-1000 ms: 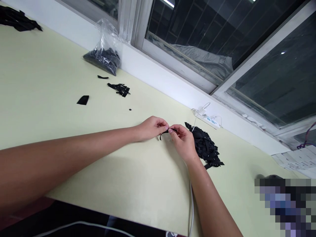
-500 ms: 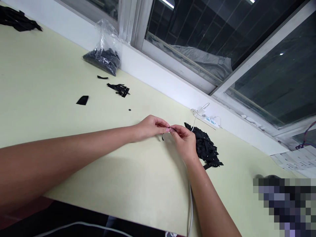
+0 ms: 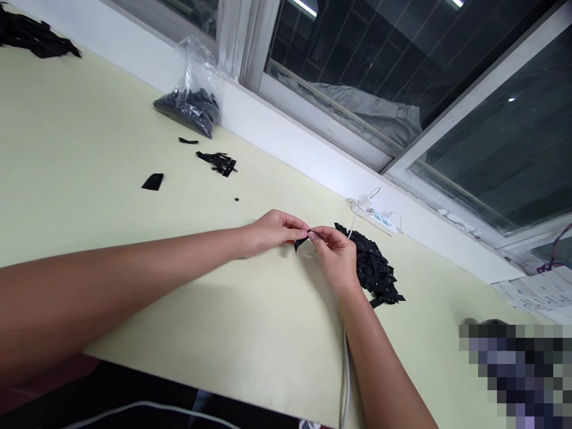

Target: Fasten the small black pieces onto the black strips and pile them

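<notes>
Both hands meet above the pale table [image 3: 250, 316], pinching one short black fabric strip [image 3: 301, 242]. My left hand [image 3: 277, 229] grips it between thumb and fingertips. My right hand [image 3: 336, 250] pinches the strip from the other side, fingers curled. One end of the strip hangs below the fingertips; the rest is partly hidden by the fingers. Just beyond my right hand lies a heap of black strips [image 3: 375, 268]. Farther left are a smaller pile of black strips [image 3: 218, 162], a lone black piece [image 3: 152, 182] and a small dark disc [image 3: 236, 199].
A clear plastic bag [image 3: 190, 107] of black pieces leans by the white ledge. More black strips [image 3: 36, 37] lie at the far left. A power strip [image 3: 379, 219] sits by the wall, its white cable [image 3: 346, 375] passing under my right arm. White boxes [image 3: 540, 292] stand at right.
More of the black strip now shows below the fingertips, and it has turned its flat side into view. Both hands stay nearly in place. The view has shifted very slightly.
</notes>
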Demonstrator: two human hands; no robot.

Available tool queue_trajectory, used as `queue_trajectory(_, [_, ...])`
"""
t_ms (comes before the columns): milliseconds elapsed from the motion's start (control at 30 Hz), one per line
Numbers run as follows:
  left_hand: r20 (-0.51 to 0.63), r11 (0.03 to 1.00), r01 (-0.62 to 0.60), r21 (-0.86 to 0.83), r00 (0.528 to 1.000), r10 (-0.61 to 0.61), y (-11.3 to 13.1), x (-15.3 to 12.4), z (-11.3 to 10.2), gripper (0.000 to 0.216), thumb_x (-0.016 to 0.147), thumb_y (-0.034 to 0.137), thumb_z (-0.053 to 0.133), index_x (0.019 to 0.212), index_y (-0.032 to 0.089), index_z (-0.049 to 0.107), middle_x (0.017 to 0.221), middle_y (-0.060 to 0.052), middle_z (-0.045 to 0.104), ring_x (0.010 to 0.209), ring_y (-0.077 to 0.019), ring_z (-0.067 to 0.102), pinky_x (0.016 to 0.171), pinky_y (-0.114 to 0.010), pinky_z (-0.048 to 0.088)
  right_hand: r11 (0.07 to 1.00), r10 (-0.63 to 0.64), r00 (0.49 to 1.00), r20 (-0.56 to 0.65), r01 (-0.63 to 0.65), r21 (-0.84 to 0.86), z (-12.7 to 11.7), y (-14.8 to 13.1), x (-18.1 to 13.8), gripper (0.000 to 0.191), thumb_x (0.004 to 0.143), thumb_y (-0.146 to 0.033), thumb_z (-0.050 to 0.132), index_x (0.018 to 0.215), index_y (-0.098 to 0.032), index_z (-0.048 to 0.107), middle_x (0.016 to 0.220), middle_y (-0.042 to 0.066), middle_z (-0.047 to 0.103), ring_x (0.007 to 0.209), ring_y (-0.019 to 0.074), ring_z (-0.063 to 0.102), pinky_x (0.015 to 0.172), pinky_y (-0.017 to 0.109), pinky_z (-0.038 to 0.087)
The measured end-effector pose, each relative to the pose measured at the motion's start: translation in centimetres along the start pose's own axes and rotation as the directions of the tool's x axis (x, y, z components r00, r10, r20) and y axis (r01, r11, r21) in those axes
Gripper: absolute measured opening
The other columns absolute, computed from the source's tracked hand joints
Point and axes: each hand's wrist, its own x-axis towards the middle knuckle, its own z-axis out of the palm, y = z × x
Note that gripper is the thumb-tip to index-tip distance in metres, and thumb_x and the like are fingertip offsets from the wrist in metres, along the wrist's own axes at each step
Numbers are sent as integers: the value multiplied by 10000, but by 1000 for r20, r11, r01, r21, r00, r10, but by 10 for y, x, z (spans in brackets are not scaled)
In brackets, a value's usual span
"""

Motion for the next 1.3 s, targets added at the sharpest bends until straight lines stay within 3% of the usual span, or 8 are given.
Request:
queue_trajectory(167, [15, 999, -9, -31, 1000, 10, -2, 0, 0, 241, 796, 309, 698, 983, 174, 766, 961, -76, 746, 855, -171, 647, 788, -322, 506, 999, -41, 999, -6, 41, -11, 0, 1, 0, 221, 773, -400, 745, 880, -208, 723, 811, 31, 709, 690, 148, 580, 662, 301, 478])
queue_trajectory(633, [-44, 999, -42, -11, 998, 41, -3, 0, 5, 182, 799, 266, 708, 951, 190, 772, 1036, -63, 757, 1024, -193, 661, 978, -359, 476, 999, -34, 999, -6, 34, -41, 0, 3, 0, 223, 796, -405, 716, 881, -204, 673, 839, 42, 706, 708, 160, 604, 652, 294, 482])
queue_trajectory(1033, [-89, 998, -54, -10, 995, 53, -5, 2, 5, 193, 773, 288, 745, 915, 158, 752, 963, -86, 747, 912, -181, 665, 868, -341, 511, 987, 18, 1000, -4, -19, -160, 3, 7, -2, 303, 853, -480, 636, 970, -200, 629, 809, 35, 678, 653, 155, 579, 613, 284, 471])
queue_trajectory(1300, [29, 998, -54, 30, 998, 53, -5, 2, 1, 217, 820, 351, 675, 903, 153, 706, 870, -58, 689, 735, -134, 588, 648, -268, 461, 991, 46, 998, 42, -40, -131, 6, 7, -5, 307, 863, -488, 606, 979, -204, 586, 801, 28, 659, 648, 152, 580, 603, 284, 490])
